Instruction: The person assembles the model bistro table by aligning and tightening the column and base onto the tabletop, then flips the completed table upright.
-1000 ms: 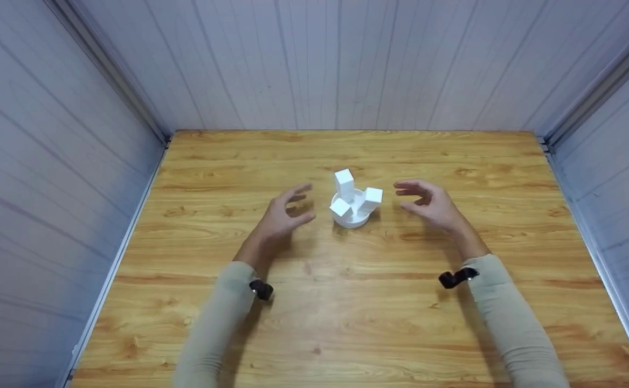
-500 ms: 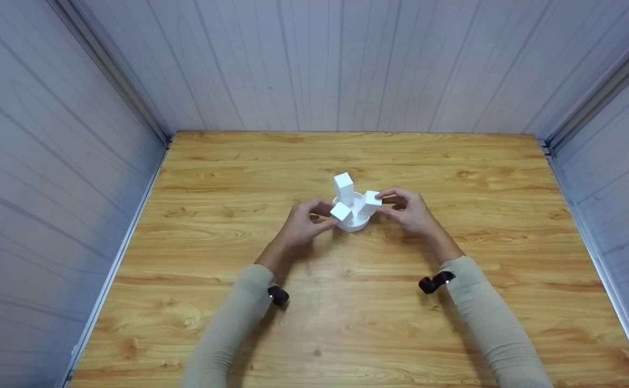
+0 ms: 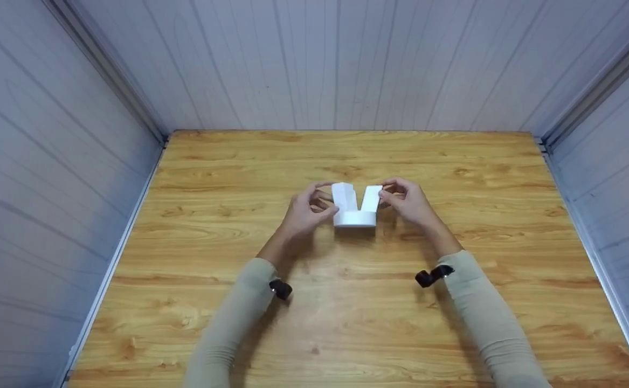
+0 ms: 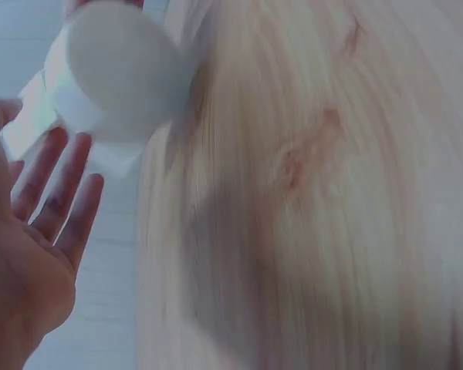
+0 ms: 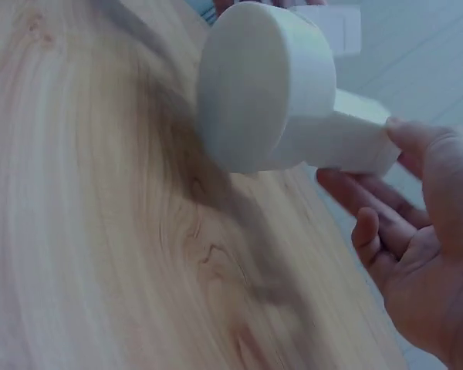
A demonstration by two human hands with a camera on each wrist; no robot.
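A white piece (image 3: 354,217) with a round base and square posts rising from it hangs just above the wooden table (image 3: 346,302). My left hand (image 3: 325,199) pinches the left post (image 3: 342,195). My right hand (image 3: 387,195) pinches the right post (image 3: 372,197). The left wrist view shows the base's flat underside (image 4: 116,69) above my left hand (image 4: 42,139), with a post partly hidden behind the fingers (image 4: 81,200). In the right wrist view the thumb (image 5: 432,162) of my right hand (image 5: 366,162) presses a post (image 5: 343,142) that juts from the base (image 5: 266,85).
White panelled walls (image 3: 336,64) close the table in at the back and on both sides. A small black camera sits on each wrist (image 3: 281,289) (image 3: 427,277). The piece casts a shadow (image 3: 354,235) on the wood beneath it.
Both hands closed in from either side and took hold of the posts. The white piece has since come up off the table and tipped, so its base now faces me.
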